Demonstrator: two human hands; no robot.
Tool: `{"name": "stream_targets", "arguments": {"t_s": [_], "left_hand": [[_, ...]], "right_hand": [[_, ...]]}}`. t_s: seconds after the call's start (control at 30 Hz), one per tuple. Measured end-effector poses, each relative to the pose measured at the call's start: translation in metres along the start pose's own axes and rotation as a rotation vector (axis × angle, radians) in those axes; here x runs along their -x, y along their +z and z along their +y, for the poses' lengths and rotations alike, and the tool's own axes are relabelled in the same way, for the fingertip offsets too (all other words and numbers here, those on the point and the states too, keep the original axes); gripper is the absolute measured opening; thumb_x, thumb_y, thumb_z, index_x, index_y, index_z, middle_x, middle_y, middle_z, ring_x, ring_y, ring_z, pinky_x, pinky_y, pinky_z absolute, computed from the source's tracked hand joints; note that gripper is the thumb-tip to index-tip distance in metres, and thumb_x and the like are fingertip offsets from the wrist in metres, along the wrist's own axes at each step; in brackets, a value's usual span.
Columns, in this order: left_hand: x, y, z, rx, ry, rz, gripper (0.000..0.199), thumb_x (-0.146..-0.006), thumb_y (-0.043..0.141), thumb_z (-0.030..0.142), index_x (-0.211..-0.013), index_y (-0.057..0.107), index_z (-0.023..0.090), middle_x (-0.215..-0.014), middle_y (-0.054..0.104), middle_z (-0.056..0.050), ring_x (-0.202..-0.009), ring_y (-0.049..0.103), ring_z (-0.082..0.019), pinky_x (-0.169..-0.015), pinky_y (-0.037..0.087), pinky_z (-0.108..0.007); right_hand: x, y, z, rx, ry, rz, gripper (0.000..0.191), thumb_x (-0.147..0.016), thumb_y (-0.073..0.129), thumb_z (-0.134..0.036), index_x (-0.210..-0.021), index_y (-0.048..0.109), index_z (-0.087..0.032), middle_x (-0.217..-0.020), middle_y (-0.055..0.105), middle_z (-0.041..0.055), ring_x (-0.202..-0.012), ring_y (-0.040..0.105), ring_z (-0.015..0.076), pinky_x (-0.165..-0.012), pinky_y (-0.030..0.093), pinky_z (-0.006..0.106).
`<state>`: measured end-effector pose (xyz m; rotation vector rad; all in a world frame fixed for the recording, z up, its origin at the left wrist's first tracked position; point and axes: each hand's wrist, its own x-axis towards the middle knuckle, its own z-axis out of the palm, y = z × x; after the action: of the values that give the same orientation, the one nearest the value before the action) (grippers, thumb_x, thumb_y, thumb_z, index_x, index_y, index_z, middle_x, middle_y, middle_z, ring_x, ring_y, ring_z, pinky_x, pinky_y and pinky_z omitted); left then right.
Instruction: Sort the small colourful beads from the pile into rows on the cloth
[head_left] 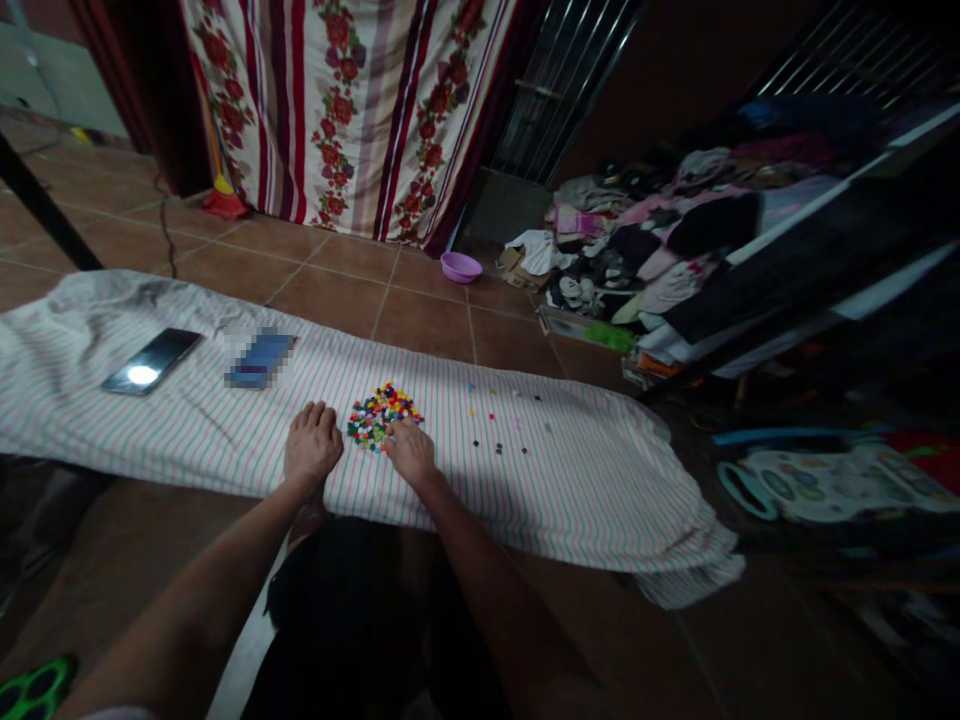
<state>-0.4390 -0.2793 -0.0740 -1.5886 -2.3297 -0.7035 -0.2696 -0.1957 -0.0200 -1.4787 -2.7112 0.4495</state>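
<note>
A pile of small multicoloured pieces (382,408) lies on the striped cloth (592,500). My right hand (411,450) is at the pile's lower right edge, thumb and fingers drawn together; whatever may be between the fingertips is too small to make out. Just left of the pile, my left hand (312,440) rests flat on the cloth, fingers extended and holding nothing. To the right of the pile, several small pieces lie spaced apart, among them a red piece (491,416), a black piece (475,443) and a blue piece (471,387).
On the cloth's left part lie a dark phone (154,362) and a blurred blue object (261,360). Beyond the cloth, a purple bowl (461,267) sits on the tiled floor. Heaped clothes (645,240) are at the right; a floral curtain (345,110) hangs behind.
</note>
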Motion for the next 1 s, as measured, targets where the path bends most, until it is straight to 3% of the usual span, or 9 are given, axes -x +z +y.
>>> {"name": "stream_targets", "arguments": {"t_s": [0.63, 1.0], "left_hand": [[0.000, -0.007, 0.001, 0.055, 0.027, 0.000, 0.034, -0.085, 0.040, 0.024, -0.109, 0.061, 0.012, -0.123, 0.060, -0.020, -0.124, 0.049, -0.035, -0.102, 0.040, -0.052], [0.001, -0.005, -0.002, 0.003, 0.033, 0.004, 0.034, -0.086, 0.040, 0.025, -0.111, 0.060, 0.013, -0.122, 0.061, -0.018, -0.124, 0.051, -0.033, -0.103, 0.041, -0.050]], "right_hand": [[0.010, 0.003, 0.003, -0.206, -0.051, 0.111, 0.018, -0.092, 0.048, -0.021, -0.104, 0.061, -0.022, -0.106, 0.068, 0.0042, -0.098, 0.062, 0.0163, -0.081, 0.044, 0.026], [0.031, 0.001, 0.034, -0.207, -0.042, 0.223, 0.024, -0.095, 0.044, -0.021, -0.106, 0.065, -0.023, -0.106, 0.068, 0.0032, -0.100, 0.061, 0.0146, -0.086, 0.043, 0.024]]}}
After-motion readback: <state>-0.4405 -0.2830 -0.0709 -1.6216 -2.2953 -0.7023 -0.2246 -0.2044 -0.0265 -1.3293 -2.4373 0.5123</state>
